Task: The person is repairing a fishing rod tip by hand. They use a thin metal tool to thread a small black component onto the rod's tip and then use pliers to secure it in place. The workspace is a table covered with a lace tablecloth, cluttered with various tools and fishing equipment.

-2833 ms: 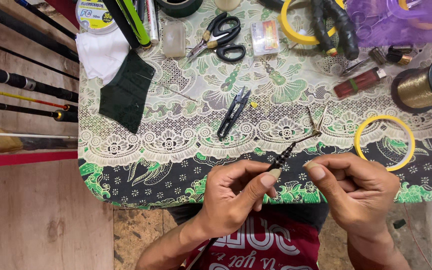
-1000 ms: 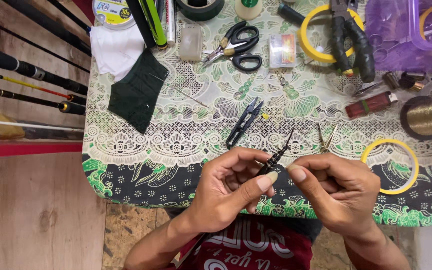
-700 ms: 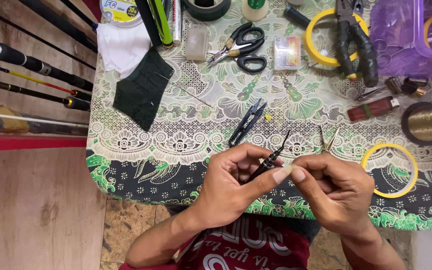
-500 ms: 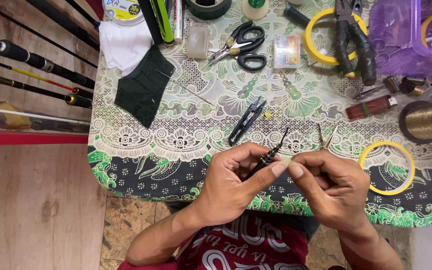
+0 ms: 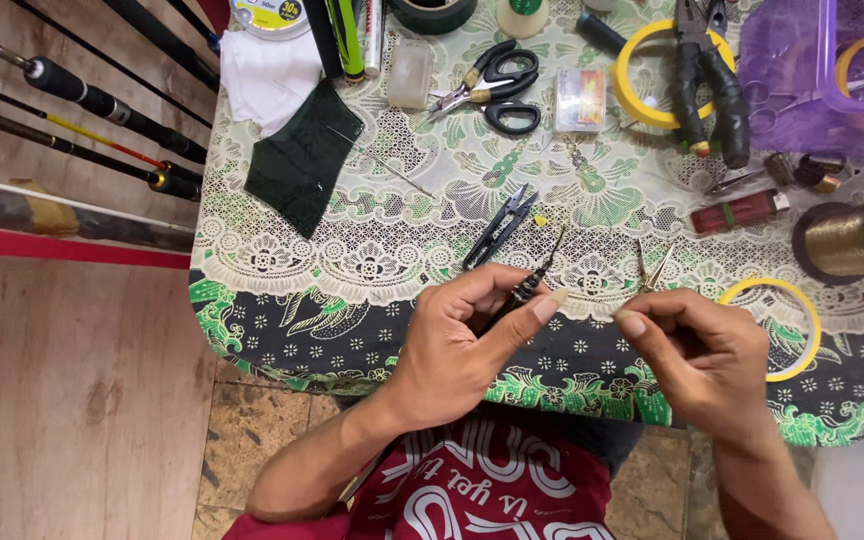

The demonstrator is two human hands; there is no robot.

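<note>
My left hand [image 5: 462, 335] grips a thin dark rod tip [image 5: 532, 280] between thumb and fingers, its point slanting up to the right over the patterned tablecloth [image 5: 352, 270]. My right hand [image 5: 702, 350] is a little to the right, thumb and forefinger pinched together as if on a fine thread too thin to see. A small metal rod guide [image 5: 650, 268] lies on the cloth just above my right hand. Black thread snips [image 5: 500, 226] lie just above my left hand.
Scissors [image 5: 497, 85], pliers [image 5: 707, 75], yellow tape rings [image 5: 787, 315], a gold thread spool [image 5: 847, 240], a purple plastic box [image 5: 822, 60], a dark green cloth [image 5: 302, 155] and a small clear box [image 5: 580, 98] crowd the table. Fishing rods [image 5: 92, 110] lie at the left.
My hands have drawn slightly apart; the right hand moved to the right, away from the rod tip. The left hand keeps its hold on the tip.
</note>
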